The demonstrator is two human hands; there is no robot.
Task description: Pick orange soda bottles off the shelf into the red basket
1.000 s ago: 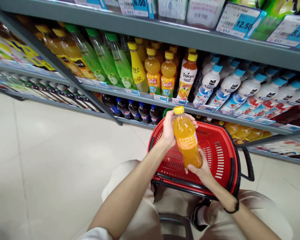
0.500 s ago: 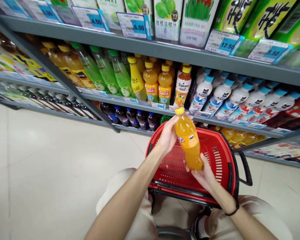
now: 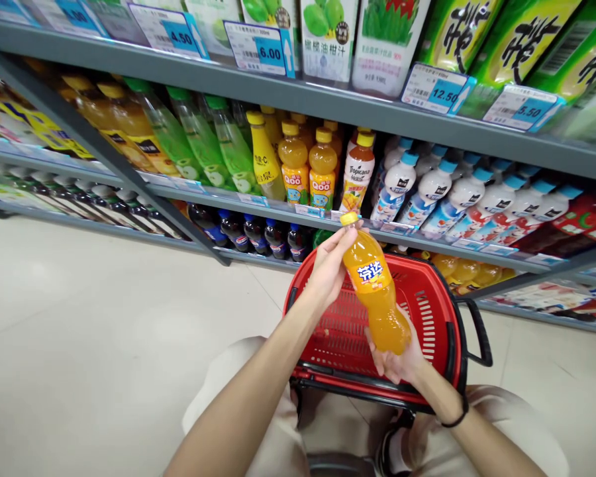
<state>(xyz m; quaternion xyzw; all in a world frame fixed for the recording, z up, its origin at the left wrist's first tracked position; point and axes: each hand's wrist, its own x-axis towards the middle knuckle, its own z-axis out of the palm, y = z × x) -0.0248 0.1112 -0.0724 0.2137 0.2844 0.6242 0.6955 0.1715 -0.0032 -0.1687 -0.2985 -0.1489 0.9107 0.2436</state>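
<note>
An orange soda bottle (image 3: pixel 377 301) with a yellow cap is held tilted above the red shopping basket (image 3: pixel 322 354), its front label facing me. My left hand (image 3: pixel 330 265) grips it near the neck, fingers partly behind the cap end. Around the bottle's base curls my right hand (image 3: pixel 400 354), palm beneath it. The basket's inner slots show around the bottle; part of its inside is hidden by my hands and forearms.
Shelving ahead carries Qoo bottles (image 3: pixel 322 172), a Tropicana bottle (image 3: pixel 357 175) and blue-capped white bottles (image 3: pixel 395 185). Cola bottles (image 3: pixel 253 233) stand on the bottom shelf. A black basket handle (image 3: pixel 481 334) sticks out right. Pale tiled floor (image 3: pixel 104 331) extends left.
The bottle has been turned about its length, so its front label now faces me. Its base is slightly lower and farther right. Both hands still hold it.
</note>
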